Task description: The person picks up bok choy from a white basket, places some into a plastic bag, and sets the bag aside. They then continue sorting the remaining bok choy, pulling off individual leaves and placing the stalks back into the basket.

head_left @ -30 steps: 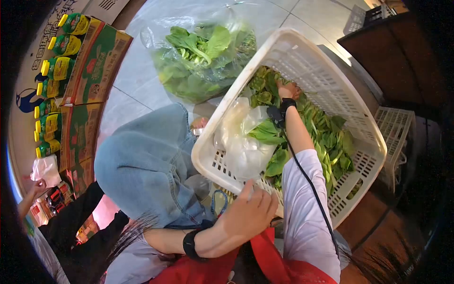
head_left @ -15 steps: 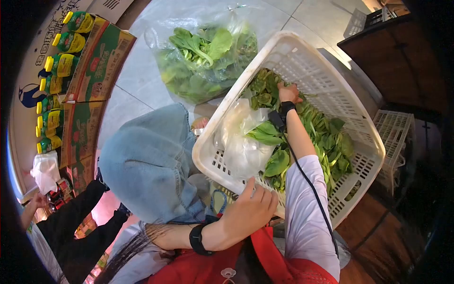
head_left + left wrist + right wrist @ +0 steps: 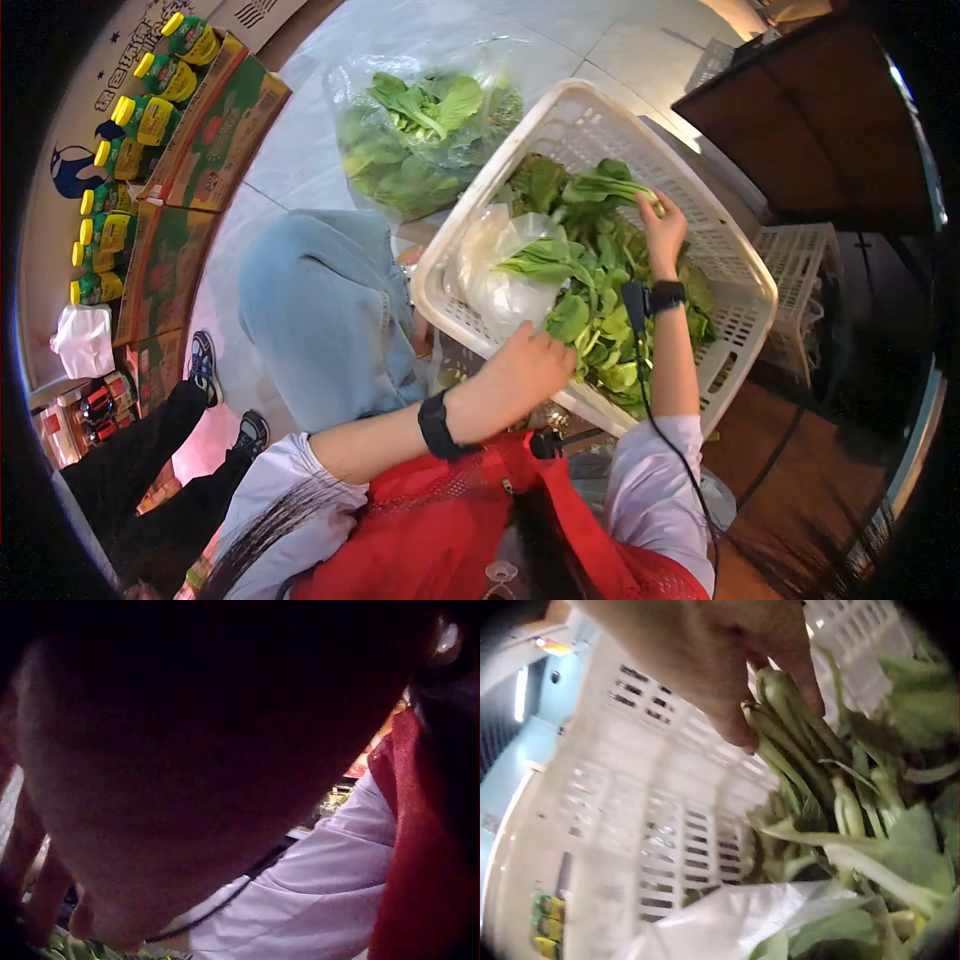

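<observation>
My right hand [image 3: 665,238] pinches a leafy green [image 3: 605,187] by its stem end, raised over the heap. In the right wrist view, thumb and fingers close round the pale stalks [image 3: 784,712]. Loose leafy greens [image 3: 615,345] fill much of a white slatted plastic basket [image 3: 468,322], around a clear plastic bag [image 3: 505,290]. My left hand [image 3: 522,372] is at the basket's near rim, fingers loosely bent and pointing inward. The left wrist view is mostly dark, with those fingers [image 3: 51,892] hanging apart above some leaves.
Beyond the basket, a clear bag [image 3: 415,150] full of greens stands on the tiled floor. A denim-clad knee [image 3: 320,300] is left of the basket. Yellow-capped bottles [image 3: 150,120] on cartons [image 3: 225,135] line the far left. Another crate [image 3: 795,265] stands right.
My right hand has come up and back out of the heap with a leafy green in it. My left hand has shifted slightly up along the near rim. The view has turned a little.
</observation>
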### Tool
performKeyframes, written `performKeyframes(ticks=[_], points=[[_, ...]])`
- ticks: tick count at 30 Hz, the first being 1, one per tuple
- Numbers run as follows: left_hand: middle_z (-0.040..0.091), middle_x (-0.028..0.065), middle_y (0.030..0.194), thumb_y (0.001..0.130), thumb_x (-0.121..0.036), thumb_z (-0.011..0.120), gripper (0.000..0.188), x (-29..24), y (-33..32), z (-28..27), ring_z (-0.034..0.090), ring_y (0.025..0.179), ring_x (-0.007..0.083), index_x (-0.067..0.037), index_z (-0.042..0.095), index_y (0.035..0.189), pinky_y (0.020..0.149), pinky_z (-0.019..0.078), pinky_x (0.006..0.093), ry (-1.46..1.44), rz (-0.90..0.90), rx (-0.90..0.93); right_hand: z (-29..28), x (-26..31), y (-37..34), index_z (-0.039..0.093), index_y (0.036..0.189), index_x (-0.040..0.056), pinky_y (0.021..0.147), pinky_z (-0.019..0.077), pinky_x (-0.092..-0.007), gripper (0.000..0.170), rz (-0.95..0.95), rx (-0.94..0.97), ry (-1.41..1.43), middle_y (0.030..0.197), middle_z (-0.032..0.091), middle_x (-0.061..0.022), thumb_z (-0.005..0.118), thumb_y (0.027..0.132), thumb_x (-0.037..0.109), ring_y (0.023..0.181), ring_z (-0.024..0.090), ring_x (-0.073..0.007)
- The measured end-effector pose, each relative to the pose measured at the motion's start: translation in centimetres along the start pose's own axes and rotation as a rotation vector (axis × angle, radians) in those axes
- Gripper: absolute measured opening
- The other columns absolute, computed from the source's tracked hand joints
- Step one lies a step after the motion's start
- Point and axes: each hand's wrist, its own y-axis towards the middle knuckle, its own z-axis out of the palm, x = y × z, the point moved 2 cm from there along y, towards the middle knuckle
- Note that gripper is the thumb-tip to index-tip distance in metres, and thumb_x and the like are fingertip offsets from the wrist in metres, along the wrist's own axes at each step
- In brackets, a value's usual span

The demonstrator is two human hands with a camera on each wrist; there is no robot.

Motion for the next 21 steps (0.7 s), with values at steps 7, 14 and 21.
performKeyframes(ticks=[7,14,21], points=[[0.058,0.0104,0.114,0.095,-0.031,0.048,0.038,-0.7,4.6,2.7,0.056,0.105,0.0289,-0.004,0.049,0.121,0.088,0.0447,0.0389,-1.222,-0.086,-0.123,-11.4,8.6,-13.8,0.061,0.117,0.0026,0.078,0.0482,-0.0259,0.034,0.067,-0.311,0.464,0.107,0.062,-0.0112,0.066,0.085,0.014,0.092,0.06,-0.0131],[0.055,0.0108,0.121,0.096,-0.042,0.043,0.055,-0.8,7.1,4.8,0.056,0.109,0.023,-0.001,0.039,0.132,0.092,0.0457,0.0368,-2.157,0.026,0.005,-8.9,11.7,-25.8,0.063,0.109,0.006,0.099,0.0397,-0.0392,0.032,-0.269,-0.054,-0.001,0.126,0.055,-0.0095,0.069,0.077,0.005,0.123,0.047,-0.0284],[0.043,0.0168,0.136,0.099,-0.036,0.031,0.054,-1.6,7.0,5.1,0.05,0.118,0.0296,0.001,0.031,0.138,0.1,0.041,0.0422,-2.29,0.083,0.06,-9.6,10.5,-26.9,0.057,0.107,0.0021,0.093,0.0428,-0.0378,0.026,-0.283,-0.107,0.083,0.123,0.057,-0.0124,0.06,0.082,-0.003,0.117,0.052,-0.0317]])
